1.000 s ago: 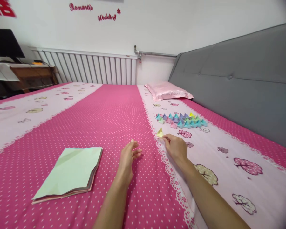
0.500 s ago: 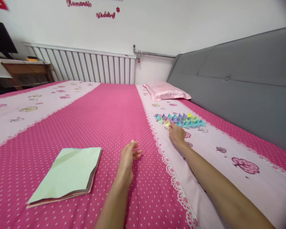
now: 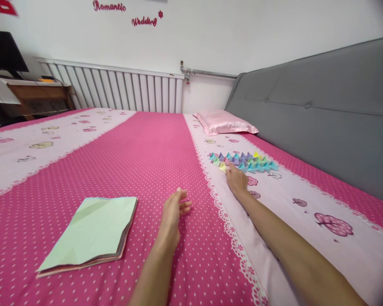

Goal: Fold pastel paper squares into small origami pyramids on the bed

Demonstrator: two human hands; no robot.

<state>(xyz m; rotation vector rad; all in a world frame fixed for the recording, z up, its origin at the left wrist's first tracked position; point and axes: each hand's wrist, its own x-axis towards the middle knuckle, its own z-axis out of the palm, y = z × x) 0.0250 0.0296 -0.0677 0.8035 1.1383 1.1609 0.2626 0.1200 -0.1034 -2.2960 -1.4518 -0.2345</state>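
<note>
My right hand (image 3: 237,179) reaches out to the near edge of a cluster of small folded paper boats (image 3: 250,165), its fingers pinched among them. The fingers appear to be closed on one paper boat, which they mostly cover. Just left of the fingertips sits a pale yellow paper boat (image 3: 223,168). The others are blue, purple, green, pink and bright yellow, set close together in rows. Over the pink bedspread, my left hand (image 3: 172,208) is held with fingers apart and nothing in it. To its left lies a stack of coloured paper (image 3: 91,231), pale green on top.
The dotted bedspread (image 3: 153,153) has pale printed bands. Towards the wall lies a pink pillow (image 3: 225,122), beside a grey headboard (image 3: 319,102). A white radiator (image 3: 121,89) stands at the back, and a desk (image 3: 38,95) with a monitor (image 3: 4,51) at far left.
The view has shifted slightly, so everything sits a little further right. My right hand stays at the paper boats with its fingertips slightly changed in place; my left hand keeps its pose.
</note>
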